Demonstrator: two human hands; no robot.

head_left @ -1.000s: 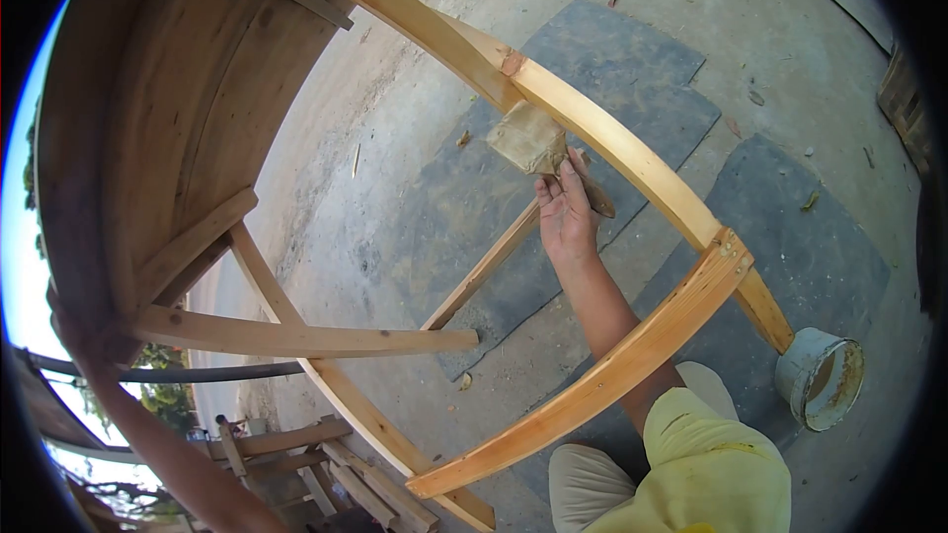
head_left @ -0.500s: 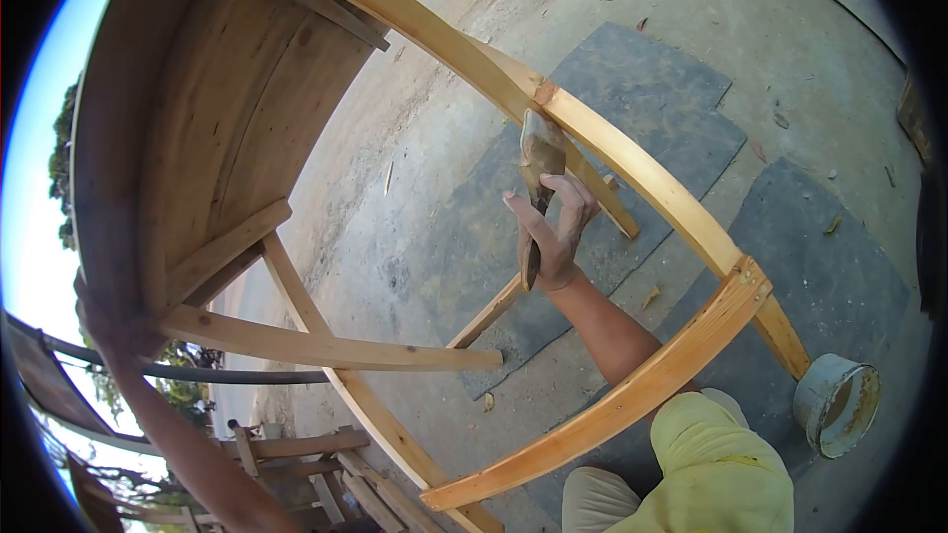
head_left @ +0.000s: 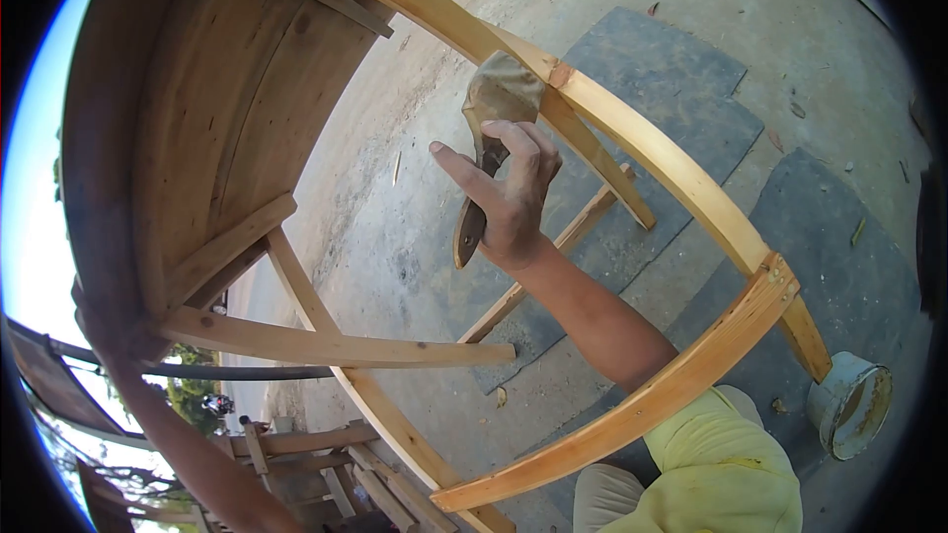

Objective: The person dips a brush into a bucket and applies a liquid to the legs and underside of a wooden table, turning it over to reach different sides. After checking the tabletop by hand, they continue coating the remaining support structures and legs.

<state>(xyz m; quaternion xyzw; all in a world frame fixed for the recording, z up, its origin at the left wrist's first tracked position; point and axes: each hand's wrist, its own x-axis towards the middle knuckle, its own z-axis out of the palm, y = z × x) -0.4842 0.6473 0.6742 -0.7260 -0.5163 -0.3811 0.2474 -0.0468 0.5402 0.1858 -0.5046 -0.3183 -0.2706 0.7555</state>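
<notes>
My right hand (head_left: 513,183) is closed around the handle of a wide paintbrush (head_left: 504,89), its index finger stretched out. The bristle end is up, touching or just in front of a pale wooden rail of a tilted chair frame (head_left: 652,158). On the left, my left hand (head_left: 104,321) is dark and blurred against the edge of the chair's broad wooden panel (head_left: 227,109); its fingers cannot be made out. A curved, glossy orange-brown wooden piece (head_left: 632,400) crosses in front of my right arm.
A round, paint-stained container (head_left: 849,405) stands by a chair leg at the right. Dark flat sheets (head_left: 829,237) cover part of the concrete ground. More wooden frames (head_left: 326,464) stand at the lower left. A pale-trousered knee (head_left: 607,498) shows at the bottom.
My right hand and the paintbrush have moved left and slightly up, and the brush has turned so its broad face shows. The view has shifted slightly.
</notes>
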